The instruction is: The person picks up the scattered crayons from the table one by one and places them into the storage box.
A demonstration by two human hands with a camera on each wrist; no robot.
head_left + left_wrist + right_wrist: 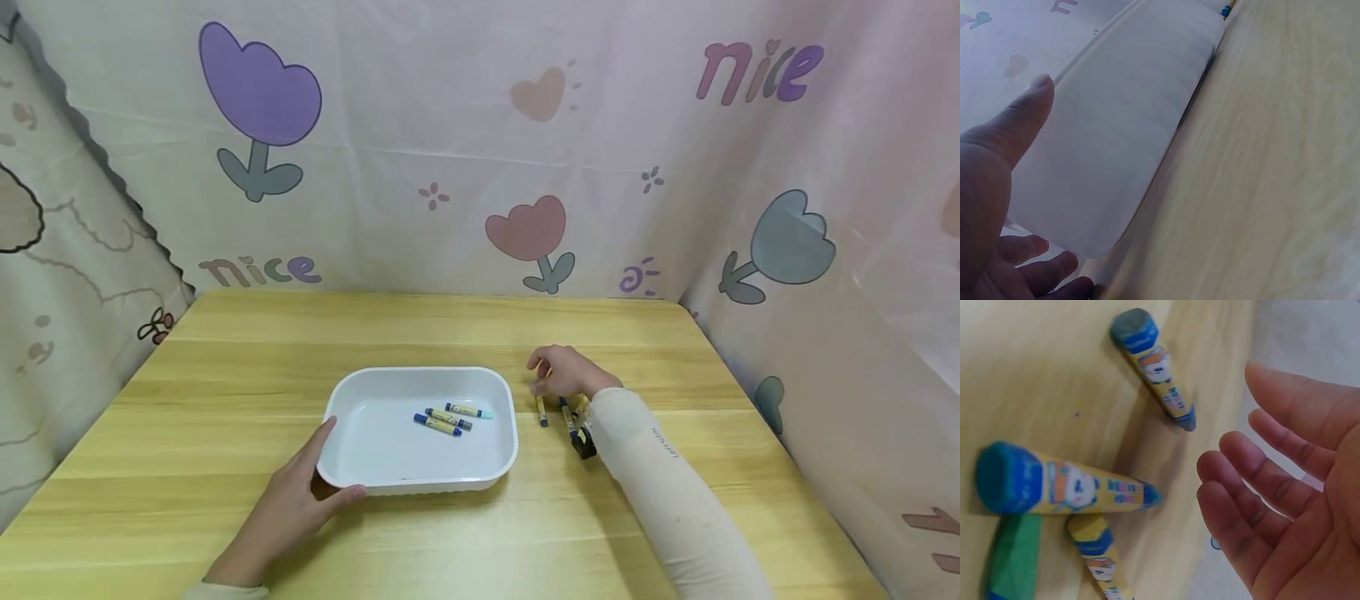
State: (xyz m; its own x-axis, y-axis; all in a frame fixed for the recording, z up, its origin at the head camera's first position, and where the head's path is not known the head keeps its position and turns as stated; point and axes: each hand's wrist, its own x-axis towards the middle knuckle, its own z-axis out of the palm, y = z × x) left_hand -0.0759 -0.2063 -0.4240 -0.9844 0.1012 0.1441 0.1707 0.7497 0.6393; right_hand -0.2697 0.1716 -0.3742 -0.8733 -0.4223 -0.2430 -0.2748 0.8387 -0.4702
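A white plastic tray [352, 483] sits on the table with three yellow-wrapped crayons [448, 418] lying inside at its right half. My left hand [296, 492] holds the tray's near left corner, thumb along the near side and fingers around the left side. In the left wrist view, the thumb [1032, 109] lies against the tray's wall near the rim. Right of the tray, my right hand [564, 372] hovers over loose crayons [542, 411], fingers loosely bent and holding nothing. The right wrist view shows a grey-ended crayon [1163, 378], a blue-ended crayon [1079, 486], a yellow-ended crayon [1100, 559] and a green crayon [1015, 556].
The wooden table [420, 333] reaches back to a patterned curtain [420, 142], which also hangs along the right side. A second curtain [60, 292] hangs at the left. A small dark device [583, 444] sits at my right wrist.
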